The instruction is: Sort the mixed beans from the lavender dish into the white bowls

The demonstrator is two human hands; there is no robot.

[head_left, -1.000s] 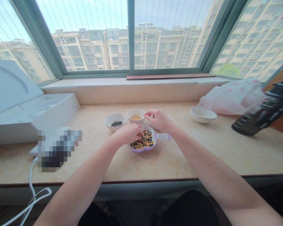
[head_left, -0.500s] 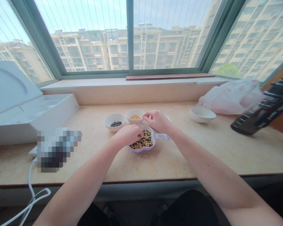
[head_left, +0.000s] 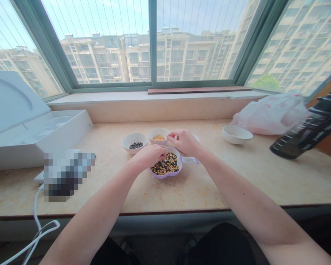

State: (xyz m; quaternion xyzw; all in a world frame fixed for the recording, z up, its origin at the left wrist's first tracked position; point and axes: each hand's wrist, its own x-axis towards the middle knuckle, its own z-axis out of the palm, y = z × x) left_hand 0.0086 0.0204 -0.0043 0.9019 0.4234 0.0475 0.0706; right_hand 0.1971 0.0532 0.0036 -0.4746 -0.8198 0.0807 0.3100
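My left hand (head_left: 151, 154) is closed, its fingertips bent down over a purple-rimmed lobed dish (head_left: 166, 177) of mixed black and yellow beans (head_left: 169, 167). Whether a bean is between those fingers is hidden. At the right rim of a white bowl (head_left: 157, 130) with yellow beans (head_left: 158, 138), my right hand (head_left: 185, 141) holds its thumb and fingers pinched together; anything in the pinch is too small to make out. Left of that bowl stands another white bowl (head_left: 126, 141) with black beans (head_left: 136, 145). A labelled purple handle (head_left: 191, 160) sticks out to the dish's right.
Partly behind my right hand is a white rounded item (head_left: 195, 137). Farther right are a white bowl (head_left: 237, 135), a plastic bag (head_left: 270, 114) and a tilted black bottle (head_left: 300, 129). An open white box (head_left: 63, 129) and a white cable (head_left: 35, 209) lie left.
My left hand has lifted slightly from the beans in the lobed dish, its fingertips rising a little. My right hand stays at the rim of the yellow-bean bowl.
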